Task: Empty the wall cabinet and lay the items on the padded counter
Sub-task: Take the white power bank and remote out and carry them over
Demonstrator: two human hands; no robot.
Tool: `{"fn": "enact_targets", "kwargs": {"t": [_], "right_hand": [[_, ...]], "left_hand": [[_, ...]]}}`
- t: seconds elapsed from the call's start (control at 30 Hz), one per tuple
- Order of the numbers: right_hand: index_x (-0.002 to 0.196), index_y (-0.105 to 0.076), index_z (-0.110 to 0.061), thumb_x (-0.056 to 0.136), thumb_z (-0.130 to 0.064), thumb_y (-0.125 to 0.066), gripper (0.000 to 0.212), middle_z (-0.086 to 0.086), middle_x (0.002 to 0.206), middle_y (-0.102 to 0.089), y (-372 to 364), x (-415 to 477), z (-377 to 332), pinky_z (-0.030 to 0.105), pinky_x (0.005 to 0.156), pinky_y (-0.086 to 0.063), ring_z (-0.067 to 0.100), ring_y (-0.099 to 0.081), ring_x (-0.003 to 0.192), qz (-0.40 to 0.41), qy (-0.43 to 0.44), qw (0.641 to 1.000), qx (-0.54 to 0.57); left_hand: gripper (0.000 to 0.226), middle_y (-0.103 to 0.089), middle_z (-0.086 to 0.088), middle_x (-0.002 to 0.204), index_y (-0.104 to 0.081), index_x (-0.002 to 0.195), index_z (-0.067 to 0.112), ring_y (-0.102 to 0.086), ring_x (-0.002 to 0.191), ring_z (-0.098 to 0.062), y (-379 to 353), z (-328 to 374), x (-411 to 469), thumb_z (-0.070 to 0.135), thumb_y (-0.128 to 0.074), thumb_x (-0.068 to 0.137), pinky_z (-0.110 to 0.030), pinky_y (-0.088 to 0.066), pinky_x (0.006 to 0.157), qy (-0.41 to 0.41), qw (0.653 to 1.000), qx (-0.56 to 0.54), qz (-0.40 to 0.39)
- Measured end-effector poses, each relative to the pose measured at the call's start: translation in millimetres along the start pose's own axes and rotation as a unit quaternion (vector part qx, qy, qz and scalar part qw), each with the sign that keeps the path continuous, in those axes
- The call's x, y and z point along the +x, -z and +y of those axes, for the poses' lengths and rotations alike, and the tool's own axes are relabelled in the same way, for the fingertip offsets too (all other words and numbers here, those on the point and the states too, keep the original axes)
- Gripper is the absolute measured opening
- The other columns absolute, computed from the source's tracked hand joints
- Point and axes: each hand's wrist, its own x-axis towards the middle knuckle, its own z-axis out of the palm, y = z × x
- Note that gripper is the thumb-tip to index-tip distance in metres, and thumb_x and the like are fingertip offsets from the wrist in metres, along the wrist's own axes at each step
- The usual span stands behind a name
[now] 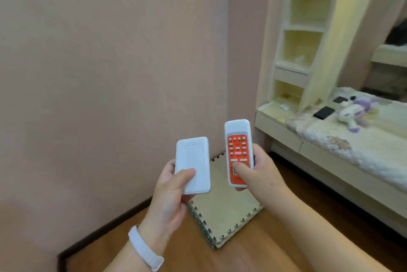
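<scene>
I see my left hand (170, 188) gripping a white power bank (192, 165) | my right hand (261, 175) gripping a remote (239, 153) with orange buttons | foam mats (222, 214) lie below both hands

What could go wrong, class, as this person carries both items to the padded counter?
1. The right hand grips the remote at its lower end only; it might tip out, and the left hand, holding the white pack, cannot catch it.
2. The stack of mats on the floor ahead could trip the person.

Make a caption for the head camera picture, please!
Left hand holds a flat white rectangular case, right hand a red-and-white plastic remote control.
</scene>
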Motion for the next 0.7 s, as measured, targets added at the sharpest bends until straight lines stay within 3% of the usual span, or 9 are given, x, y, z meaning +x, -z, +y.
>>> {"fn": "enact_targets", "kwargs": {"t": [0.17,0.37,0.57,0.7], "right_hand": [[0.100,-0.057,-0.032,0.086,-0.023,-0.063,0.018,-0.003,0.088,-0.068,55.4,-4.8,15.2,0.020,0.052,-0.053,0.011,-0.069,0.074,0.080,-0.030,0.996,0.006],[0.092,-0.057,-0.043,0.081,-0.030,-0.063,0.018,-0.014,0.085,-0.067,90.3,12.2,36.0,0.021,0.053,-0.056,0.006,-0.068,0.076,0.151,-0.060,0.987,-0.006],[0.099,-0.059,-0.035,0.084,-0.025,-0.064,0.018,-0.003,0.089,-0.069,113.3,65.3,55.0,0.025,0.053,-0.056,0.014,-0.071,0.076,0.242,-0.111,0.964,-0.003],[0.100,-0.060,-0.036,0.088,-0.022,-0.063,0.019,-0.007,0.087,-0.071,115.6,118.9,60.3,0.026,0.054,-0.056,0.012,-0.071,0.075,0.275,-0.135,0.952,0.007]], "left_hand": [[0.043,-0.074,-0.005,0.089,-0.061,0.109,0.015,-0.070,0.069,-0.016,-55.7,-20.1,26.1,0.012,-0.069,0.067,-0.026,-0.052,0.048,0.010,0.996,0.028,-0.078],[0.046,-0.074,-0.001,0.093,-0.060,0.112,0.017,-0.070,0.074,-0.014,-98.7,-44.2,90.8,0.014,-0.069,0.067,-0.027,-0.053,0.052,0.034,0.987,0.046,-0.147],[0.051,-0.075,-0.001,0.094,-0.060,0.116,0.017,-0.071,0.075,-0.014,-132.5,-68.2,175.4,0.014,-0.069,0.066,-0.028,-0.054,0.053,0.099,0.971,0.038,-0.214],[0.050,-0.075,-0.002,0.098,-0.060,0.116,0.020,-0.072,0.080,-0.016,-142.4,-72.4,235.7,0.015,-0.069,0.068,-0.029,-0.055,0.057,0.125,0.963,0.033,-0.236]]}}
